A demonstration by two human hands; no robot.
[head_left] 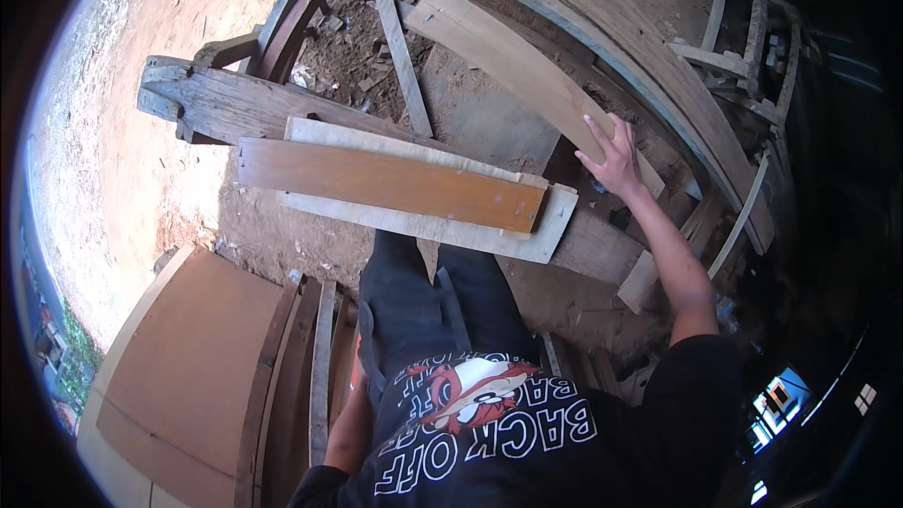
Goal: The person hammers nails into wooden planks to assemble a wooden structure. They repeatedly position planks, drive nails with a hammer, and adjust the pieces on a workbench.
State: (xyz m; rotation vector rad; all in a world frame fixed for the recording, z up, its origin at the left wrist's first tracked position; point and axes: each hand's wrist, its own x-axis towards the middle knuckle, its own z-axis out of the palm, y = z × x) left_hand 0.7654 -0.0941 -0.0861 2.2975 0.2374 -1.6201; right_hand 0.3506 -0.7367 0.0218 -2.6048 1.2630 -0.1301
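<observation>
My right hand (pixel 616 160) rests with spread fingers on the near end of a pale wooden plank (pixel 513 52). This plank runs away to the far left. My left forearm (pixel 350 425) hangs beside my left thigh, and its hand is mostly hidden there. A bit of something orange (pixel 356 374) shows by that hand, too little to name. In front of my legs, a varnished brown board (pixel 386 183) lies on a wider pale board (pixel 555 226). Both are across a weathered thick beam (pixel 235 103).
Long curved planks (pixel 602 14) stretch along the far right. A thin slat (pixel 400 47) leans at the back over dirt and wood scraps. To the left stands a large brown panel (pixel 202 339), with upright boards (pixel 320 367) beside it. A wooden frame (pixel 752 38) is at far right.
</observation>
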